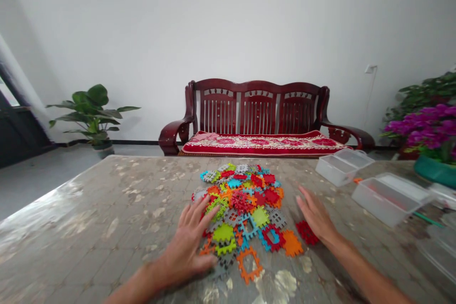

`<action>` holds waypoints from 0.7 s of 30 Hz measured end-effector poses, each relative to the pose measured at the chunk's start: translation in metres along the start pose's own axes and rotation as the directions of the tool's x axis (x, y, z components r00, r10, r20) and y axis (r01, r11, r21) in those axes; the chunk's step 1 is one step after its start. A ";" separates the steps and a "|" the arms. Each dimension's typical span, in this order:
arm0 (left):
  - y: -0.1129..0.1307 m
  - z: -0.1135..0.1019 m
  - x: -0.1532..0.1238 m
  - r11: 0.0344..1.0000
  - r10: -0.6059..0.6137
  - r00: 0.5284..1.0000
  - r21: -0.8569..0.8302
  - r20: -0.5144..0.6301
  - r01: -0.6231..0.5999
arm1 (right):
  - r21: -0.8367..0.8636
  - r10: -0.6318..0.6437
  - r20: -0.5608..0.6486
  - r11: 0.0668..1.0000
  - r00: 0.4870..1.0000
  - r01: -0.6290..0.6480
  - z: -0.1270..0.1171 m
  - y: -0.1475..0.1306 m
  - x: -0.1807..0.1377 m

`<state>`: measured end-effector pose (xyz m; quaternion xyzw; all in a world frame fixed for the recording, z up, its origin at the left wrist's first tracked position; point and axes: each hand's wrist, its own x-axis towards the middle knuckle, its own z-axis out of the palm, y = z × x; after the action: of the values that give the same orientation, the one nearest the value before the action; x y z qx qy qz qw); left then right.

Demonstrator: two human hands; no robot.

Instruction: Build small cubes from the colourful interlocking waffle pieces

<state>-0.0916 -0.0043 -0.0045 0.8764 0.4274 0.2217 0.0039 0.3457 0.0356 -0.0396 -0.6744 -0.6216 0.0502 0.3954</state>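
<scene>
A loose heap of flat plastic interlocking tiles (260, 217) with toothed edges lies on the table in front of me, in red, orange, green, blue and grey. My left hand (194, 237) is at the heap's left side, fingers spread over its edge tiles; whether it touches them I cannot tell. To the right of the heap, my right hand (315, 213) is held with fingers stretched out and nothing in it. Just beside that hand lies a red tile (305, 232). An orange frame tile (249, 265) sits at the near edge of the heap.
Two translucent plastic boxes, a farther box (337, 169) and a nearer box (392, 199), stand open on the right of the patterned table (89, 218). Purple flowers (427, 126) in a green pot are at far right. A wooden bench (258, 104) stands behind the table.
</scene>
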 end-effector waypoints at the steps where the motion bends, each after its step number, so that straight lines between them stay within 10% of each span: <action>1: 0.010 0.002 -0.008 0.998 0.058 0.998 0.036 0.040 -0.059 | -0.046 0.002 -0.011 0.999 1.000 -0.003 0.000 0.003 -0.009; 12: 0.045 0.018 0.028 0.988 0.119 0.991 0.092 0.066 -0.125 | 0.109 -0.010 0.083 0.994 0.996 0.001 0.056 -0.052 -0.011; 16: 0.000 0.002 0.051 0.989 -0.143 0.990 0.040 -0.011 0.143 | 0.123 -0.018 0.067 0.992 0.998 0.009 0.043 -0.036 0.041; 21: -0.081 0.005 0.106 0.850 -0.506 0.862 -0.152 0.028 0.504 | 0.035 0.048 0.234 0.998 0.971 -0.058 0.054 -0.031 0.120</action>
<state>-0.0932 0.1271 0.0160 0.7291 0.6241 0.2510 0.1265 0.3170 0.1636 -0.0073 -0.6718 -0.6442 0.1524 0.3325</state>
